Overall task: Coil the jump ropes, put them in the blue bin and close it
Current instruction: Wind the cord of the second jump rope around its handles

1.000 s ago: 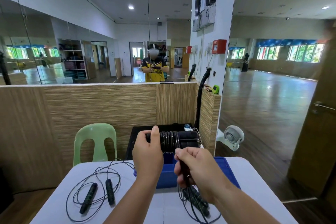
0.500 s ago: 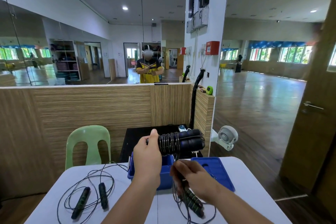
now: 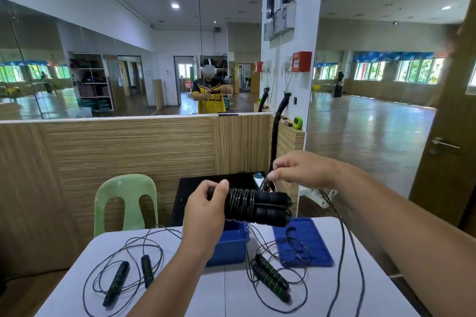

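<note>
White tabletop (image 3: 224, 293) nearest the camera carries 2 uncoiled black jump ropes: the left rope (image 3: 117, 282), green-striped handles in a loose tangle, and the right rope (image 3: 273, 279), whose cord lies across the flat blue plastic lid (image 3: 319, 247). Just beyond, the open blue plastic bin (image 3: 229, 247) sits mid-table, partly behind the left forearm. Above it the left hand (image 3: 206, 211) is clamped round 1 end of a 3rd rope's paired black foam handles (image 3: 268, 210), cord wound tightly around them. The right hand (image 3: 301, 170), higher and to the right, pinches the free cord (image 3: 343, 237), which trails down over the table's right side. Farther off stand a pale green plastic chair (image 3: 126, 185) and a striped wooden partition (image 3: 128, 147). My judgement of the risk: slack at the pinch could let the wraps loosen and slide off the handles, and the trailing length could snag the right rope.
</note>
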`<state>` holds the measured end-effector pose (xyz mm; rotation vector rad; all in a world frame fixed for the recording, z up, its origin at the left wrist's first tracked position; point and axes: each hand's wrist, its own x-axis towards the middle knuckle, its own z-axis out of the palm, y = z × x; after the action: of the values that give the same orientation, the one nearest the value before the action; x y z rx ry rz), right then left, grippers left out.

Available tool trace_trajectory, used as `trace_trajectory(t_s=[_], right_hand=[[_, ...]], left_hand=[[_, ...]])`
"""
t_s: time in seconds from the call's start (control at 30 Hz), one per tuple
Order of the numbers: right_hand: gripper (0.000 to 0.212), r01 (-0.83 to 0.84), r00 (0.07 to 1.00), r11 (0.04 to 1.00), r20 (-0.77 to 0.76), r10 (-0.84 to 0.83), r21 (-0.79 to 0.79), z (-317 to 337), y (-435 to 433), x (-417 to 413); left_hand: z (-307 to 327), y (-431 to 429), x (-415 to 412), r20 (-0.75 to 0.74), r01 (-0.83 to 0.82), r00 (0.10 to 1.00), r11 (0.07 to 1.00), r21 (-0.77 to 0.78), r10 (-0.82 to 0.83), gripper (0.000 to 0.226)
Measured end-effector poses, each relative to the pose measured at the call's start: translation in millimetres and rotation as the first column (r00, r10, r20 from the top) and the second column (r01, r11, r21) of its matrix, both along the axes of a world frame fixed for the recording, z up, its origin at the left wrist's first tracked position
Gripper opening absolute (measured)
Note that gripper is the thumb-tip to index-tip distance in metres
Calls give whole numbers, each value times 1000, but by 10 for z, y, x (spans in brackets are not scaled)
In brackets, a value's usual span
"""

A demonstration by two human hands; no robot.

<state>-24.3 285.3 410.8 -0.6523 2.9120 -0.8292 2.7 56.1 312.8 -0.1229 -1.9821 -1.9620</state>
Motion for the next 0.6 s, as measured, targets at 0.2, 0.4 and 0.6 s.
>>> trace_trajectory(t_s=[0.2, 0.4, 0.6], right_hand=[[31, 129, 976, 923, 214, -52, -363, -6, -241, 154], [27, 256, 938, 732, 346, -29, -631, -365, -550, 501], [31, 309, 948, 469, 310, -78, -827, -1020, -851, 711]], left_hand=[[-40, -20, -57, -70, -144, 988, 982, -122, 136, 29], [-70, 17, -123, -73, -264, 964, 955, -137, 256, 30], [-64, 140, -173, -77, -282, 958, 956, -79, 276, 30]])
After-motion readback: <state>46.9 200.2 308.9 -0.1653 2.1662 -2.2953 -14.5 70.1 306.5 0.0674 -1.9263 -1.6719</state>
